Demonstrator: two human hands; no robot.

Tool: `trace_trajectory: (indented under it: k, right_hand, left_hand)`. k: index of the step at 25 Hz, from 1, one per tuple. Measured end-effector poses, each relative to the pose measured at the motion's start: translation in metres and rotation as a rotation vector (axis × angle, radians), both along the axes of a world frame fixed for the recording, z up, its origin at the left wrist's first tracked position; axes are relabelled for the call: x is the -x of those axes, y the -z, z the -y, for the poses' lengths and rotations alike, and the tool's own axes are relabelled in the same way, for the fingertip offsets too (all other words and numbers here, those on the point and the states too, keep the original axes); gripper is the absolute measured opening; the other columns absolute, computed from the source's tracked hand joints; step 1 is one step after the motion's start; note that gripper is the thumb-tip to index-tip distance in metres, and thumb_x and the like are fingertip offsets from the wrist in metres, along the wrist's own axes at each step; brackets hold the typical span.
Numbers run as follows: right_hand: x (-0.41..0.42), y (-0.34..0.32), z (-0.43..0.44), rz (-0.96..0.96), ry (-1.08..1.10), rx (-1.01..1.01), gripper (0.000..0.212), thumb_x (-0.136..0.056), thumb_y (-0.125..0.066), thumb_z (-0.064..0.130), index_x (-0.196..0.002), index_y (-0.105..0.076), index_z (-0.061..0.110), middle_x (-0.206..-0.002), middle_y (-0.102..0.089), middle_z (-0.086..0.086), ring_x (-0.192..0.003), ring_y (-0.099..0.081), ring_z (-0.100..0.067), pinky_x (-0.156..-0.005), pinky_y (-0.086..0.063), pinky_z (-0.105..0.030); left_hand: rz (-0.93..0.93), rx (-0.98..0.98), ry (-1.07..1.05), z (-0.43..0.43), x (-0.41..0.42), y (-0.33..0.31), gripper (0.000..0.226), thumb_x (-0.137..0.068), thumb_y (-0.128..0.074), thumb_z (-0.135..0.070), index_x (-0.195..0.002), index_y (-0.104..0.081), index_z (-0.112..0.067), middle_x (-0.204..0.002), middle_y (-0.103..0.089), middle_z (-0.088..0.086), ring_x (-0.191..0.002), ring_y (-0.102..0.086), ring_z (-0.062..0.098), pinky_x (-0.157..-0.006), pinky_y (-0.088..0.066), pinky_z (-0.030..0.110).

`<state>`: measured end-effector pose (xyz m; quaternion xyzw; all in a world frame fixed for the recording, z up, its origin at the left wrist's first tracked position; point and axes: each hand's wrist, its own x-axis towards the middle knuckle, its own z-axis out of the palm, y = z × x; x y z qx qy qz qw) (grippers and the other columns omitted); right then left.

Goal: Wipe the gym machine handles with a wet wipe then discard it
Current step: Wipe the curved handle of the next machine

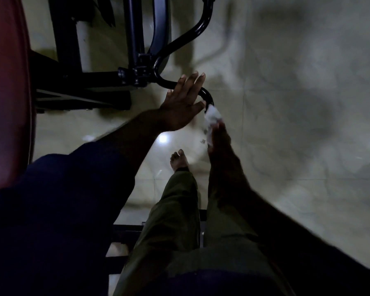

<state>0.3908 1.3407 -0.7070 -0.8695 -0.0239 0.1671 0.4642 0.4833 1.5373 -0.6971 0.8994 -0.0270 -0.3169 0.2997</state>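
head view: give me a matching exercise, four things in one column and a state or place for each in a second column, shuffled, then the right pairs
Column one:
1. left hand
2. right hand
3. wet wipe
4. bare foot

Column two:
A. white, bunched up against the end of the curved black handle
B. on the pale floor, below both hands in the picture
C. fingers spread, laid over the handle
D. closed around the wipe

Pairs: 1-C, 2-D, 3-A, 4-B
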Motion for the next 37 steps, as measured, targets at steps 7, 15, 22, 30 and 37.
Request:
trace_trajectory:
  k: [7, 15, 22, 30, 37]
  right_hand:
    - [0.02, -0.063, 0.009, 0.037, -0.22, 0.098, 0.064, -0.109, -0.025, 0.055, -0.16, -0.031, 0.015, -0.168, -0.023, -0.003, -0.149, -0.039, -0.02, -0.113, -0.044, -0.033]
    - [-0.067, -0.04, -0.037, -0.144, -0.027, 0.199, 0.056, -0.107, -0.044, 0.049, -0.153, -0.037, 0.018, -0.093, -0.066, 0.007, -0.066, -0.064, -0.003, -0.061, -0.054, -0.03]
    - [-0.011, -0.058, -0.005, -0.576, -0.076, -0.015, 0.018, -0.1, -0.06, 0.044, -0.084, -0.058, 0.037, -0.07, -0.063, 0.003, -0.058, -0.064, -0.015, -0.057, -0.056, -0.031]
    - [-0.093, -0.033, -0.028, -0.655, -0.02, -0.363, 0.039, -0.105, -0.055, 0.035, -0.085, -0.062, 0.003, -0.063, -0.056, -0.011, -0.052, -0.055, -0.023, -0.053, -0.05, -0.032]
    - [0.026, -0.045, 0.016, -0.808, -0.086, 0.019, 0.029, -0.094, -0.066, 0.048, -0.079, -0.058, 0.026, -0.067, -0.061, 0.001, -0.062, -0.064, -0.017, -0.075, -0.061, -0.048]
  left_hand:
    - [-0.174, 0.121, -0.051, -0.009, -0.01, -0.02, 0.053, -0.114, -0.025, -0.037, -0.162, -0.003, -0.044, -0.173, 0.005, -0.017, -0.158, 0.016, 0.014, -0.123, 0.011, 0.053]
    - [-0.201, 0.176, -0.118, -0.008, -0.009, -0.019, 0.055, -0.113, -0.028, -0.036, -0.162, -0.004, -0.045, -0.172, 0.006, -0.02, -0.158, 0.019, 0.012, -0.123, 0.012, 0.05]
    - [-0.188, 0.17, -0.129, -0.01, -0.005, -0.005, 0.055, -0.11, -0.029, -0.043, -0.159, -0.006, -0.055, -0.171, 0.004, -0.025, -0.157, 0.018, 0.008, -0.124, 0.012, 0.055]
    - [-0.261, 0.369, -0.265, -0.013, -0.008, 0.0, 0.041, -0.102, -0.02, -0.061, -0.136, -0.016, -0.083, -0.17, -0.007, -0.028, -0.154, 0.015, -0.003, -0.126, 0.012, 0.056]
    - [-0.244, 0.338, -0.282, -0.006, -0.004, -0.001, 0.048, -0.107, -0.023, -0.05, -0.152, -0.013, -0.062, -0.169, -0.004, -0.03, -0.155, 0.016, -0.001, -0.124, 0.017, 0.051]
